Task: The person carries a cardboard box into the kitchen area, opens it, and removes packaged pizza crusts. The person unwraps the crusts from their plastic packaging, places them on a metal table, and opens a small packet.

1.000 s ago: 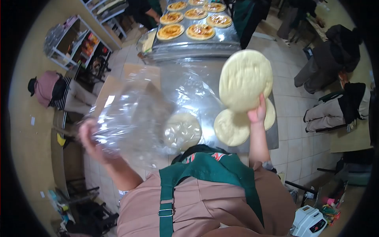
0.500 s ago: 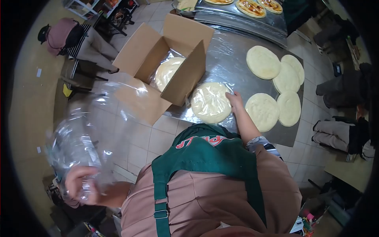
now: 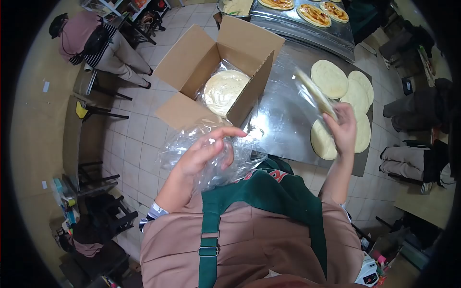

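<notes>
My right hand (image 3: 344, 128) grips a round pizza base (image 3: 314, 91) by its lower edge. The base is tilted almost edge-on above the table, with shiny clear plastic around it. My left hand (image 3: 204, 153), index finger stretched out, has a crumpled clear plastic bag (image 3: 218, 170) bunched in the palm and other fingers. This hand is just below an open cardboard box (image 3: 168, 62). Inside the box lies another pizza base (image 3: 225, 91) with clear plastic about it. Several bare pizza bases (image 3: 329, 79) lie overlapping on the table, close to my right hand.
The steel table (image 3: 283, 129) spreads out in front of me. Pizzas with topping (image 3: 313, 15) sit on a metal surface at the back. A person (image 3: 91, 45) bends over at the far left, and other people are at the right. Black stools (image 3: 108, 211) stand at the left.
My right hand has lifted the wrapped pizza base off the table, moved it right and tipped it on edge. My left hand has come in from the far left with the plastic bag.
</notes>
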Tool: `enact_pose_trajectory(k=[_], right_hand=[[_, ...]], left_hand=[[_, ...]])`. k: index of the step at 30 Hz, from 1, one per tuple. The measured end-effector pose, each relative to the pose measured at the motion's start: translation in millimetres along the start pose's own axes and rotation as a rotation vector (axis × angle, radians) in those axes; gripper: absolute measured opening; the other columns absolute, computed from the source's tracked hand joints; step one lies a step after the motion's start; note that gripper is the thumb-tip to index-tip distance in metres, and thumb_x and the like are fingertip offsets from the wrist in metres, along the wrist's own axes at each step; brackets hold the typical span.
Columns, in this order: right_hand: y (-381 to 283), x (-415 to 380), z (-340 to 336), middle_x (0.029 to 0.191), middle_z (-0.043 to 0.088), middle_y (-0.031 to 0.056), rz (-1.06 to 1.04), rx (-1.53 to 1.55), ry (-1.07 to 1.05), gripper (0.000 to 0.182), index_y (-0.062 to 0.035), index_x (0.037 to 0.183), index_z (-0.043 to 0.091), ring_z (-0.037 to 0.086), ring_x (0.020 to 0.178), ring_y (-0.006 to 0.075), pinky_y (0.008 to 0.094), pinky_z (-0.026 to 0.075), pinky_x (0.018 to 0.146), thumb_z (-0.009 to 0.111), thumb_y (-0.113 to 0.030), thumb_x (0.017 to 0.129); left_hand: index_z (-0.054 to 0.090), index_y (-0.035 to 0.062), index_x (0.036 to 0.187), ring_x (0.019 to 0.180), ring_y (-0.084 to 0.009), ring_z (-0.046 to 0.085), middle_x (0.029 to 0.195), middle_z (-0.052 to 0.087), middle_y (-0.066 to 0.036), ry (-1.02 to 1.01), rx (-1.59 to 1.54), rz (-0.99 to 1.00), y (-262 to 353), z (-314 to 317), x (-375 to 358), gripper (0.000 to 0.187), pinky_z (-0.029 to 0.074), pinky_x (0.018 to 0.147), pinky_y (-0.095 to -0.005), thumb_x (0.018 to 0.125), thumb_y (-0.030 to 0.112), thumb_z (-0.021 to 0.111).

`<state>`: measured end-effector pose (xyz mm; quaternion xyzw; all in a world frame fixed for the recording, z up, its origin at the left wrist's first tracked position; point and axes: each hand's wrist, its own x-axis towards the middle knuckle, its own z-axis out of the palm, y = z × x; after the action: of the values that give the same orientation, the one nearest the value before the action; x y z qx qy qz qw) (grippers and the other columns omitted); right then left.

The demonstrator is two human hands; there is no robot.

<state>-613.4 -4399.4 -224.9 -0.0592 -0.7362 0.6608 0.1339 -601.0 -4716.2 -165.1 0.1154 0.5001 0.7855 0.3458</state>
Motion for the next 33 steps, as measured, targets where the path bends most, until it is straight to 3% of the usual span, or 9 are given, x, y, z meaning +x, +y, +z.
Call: enact_pose_trajectory(k=[5,7,12,17,19,21,25,28,33], right_hand=[[-80.5,-35.6,26.2,0.093,0.06,0.0089,-0.698,-0.182,-0.379,0.02,-0.0127,0.077,0.056,0.053,0.092,0.0242,0.0351,0.032,0.079,0.058,-0.001,0.061],[-93.3,-49.9,50.6,0.099,0.059,-0.0022,-0.886,-0.608,-0.571,0.009,-0.018,0.072,0.057,0.053,0.095,0.0183,0.0397,0.031,0.081,0.059,-0.014,0.065],[-82.5,-59.3,90.2,0.103,0.056,-0.0039,-0.927,-0.589,-0.718,0.012,-0.0183,0.077,0.058,0.051,0.099,0.0149,0.0406,0.032,0.085,0.059,-0.015,0.066],[-88.5,-45.0,74.4,0.108,0.053,0.0034,-0.632,-0.258,-0.984,0.027,-0.0138,0.09,0.059,0.045,0.107,0.0208,0.0446,0.028,0.088,0.065,-0.023,0.066],[-71.4,-34.5,68.2,0.106,0.054,0.0068,-0.617,-0.275,-0.836,0.031,-0.0098,0.091,0.059,0.044,0.106,0.0242,0.0408,0.029,0.088,0.066,-0.025,0.065],[-52.6,-28.3,72.6,0.096,0.057,0.0078,-0.507,-0.502,-0.02,0.029,-0.0063,0.089,0.059,0.052,0.089,0.0212,0.0315,0.039,0.077,0.067,-0.022,0.066],[-39.2,-24.1,66.7,0.079,0.057,0.0073,-0.042,-0.356,-0.171,0.022,-0.0029,0.081,0.059,0.052,0.069,0.0156,0.0241,0.041,0.06,0.066,-0.018,0.066],[-33.7,-26.6,67.5,0.062,0.054,0.0057,-0.119,-0.167,-0.113,0.014,-0.0008,0.067,0.057,0.05,0.059,0.014,0.0248,0.039,0.052,0.065,-0.013,0.065],[-47.5,-43.4,86.7,0.068,0.053,0.0034,-0.854,-0.676,0.12,0.009,-0.0069,0.065,0.056,0.051,0.07,0.0238,0.0354,0.038,0.065,0.062,-0.013,0.063]], left_hand=[[0.03,-0.0014,0.122,0.05,-0.0065,0.038,0.051,0.041,-0.001,-0.042,-0.159,-0.07,-11.0,-16.4,20.9,0.094,0.028,0.048,-0.0172,0.065,0.073,0.031],[0.028,-0.0016,0.122,0.066,-0.0125,0.053,0.084,0.055,-0.011,0.26,-0.317,0.135,-19.0,-4.2,31.1,0.108,0.043,0.059,-0.0205,0.049,0.078,0.038],[0.03,-0.0034,0.12,0.098,-0.0263,0.05,0.113,0.046,-0.019,0.318,-0.224,0.042,-6.8,-30.4,9.9,0.068,0.041,0.083,-0.0356,0.069,0.032,0.057],[0.029,-0.0039,0.121,0.103,-0.0295,0.046,0.115,0.043,-0.02,0.159,-0.424,0.145,-9.3,-33.6,-5.6,0.07,0.038,0.087,-0.0356,0.058,0.016,0.053],[0.028,-0.004,0.122,0.103,-0.0304,0.046,0.115,0.043,-0.02,0.094,-0.339,0.231,-10.2,-38.9,-10.3,0.073,0.038,0.089,-0.0359,0.056,0.016,0.054],[0.028,-0.0034,0.122,0.104,-0.0305,0.045,0.116,0.042,-0.02,0.071,-0.384,0.201,-7.9,-34.0,-17.2,0.075,0.038,0.089,-0.0362,0.055,0.015,0.055],[0.025,-0.0043,0.122,0.104,-0.0329,0.045,0.117,0.04,-0.022,0.13,-0.33,0.154,-6.2,-30.7,-26.2,0.079,0.039,0.088,-0.0398,0.053,0.019,0.054],[0.034,-0.0028,0.118,0.099,-0.0285,0.048,0.112,0.046,-0.019,0.239,-0.299,0.072,-1.3,-27.8,-29.4,0.069,0.041,0.084,-0.0354,0.055,0.017,0.054],[0.037,-0.004,0.115,0.095,-0.0289,0.05,0.107,0.048,-0.018,0.399,-0.075,0.169,-30.1,-76.1,-18.3,0.059,0.041,0.083,-0.0366,0.065,0.027,0.046]])
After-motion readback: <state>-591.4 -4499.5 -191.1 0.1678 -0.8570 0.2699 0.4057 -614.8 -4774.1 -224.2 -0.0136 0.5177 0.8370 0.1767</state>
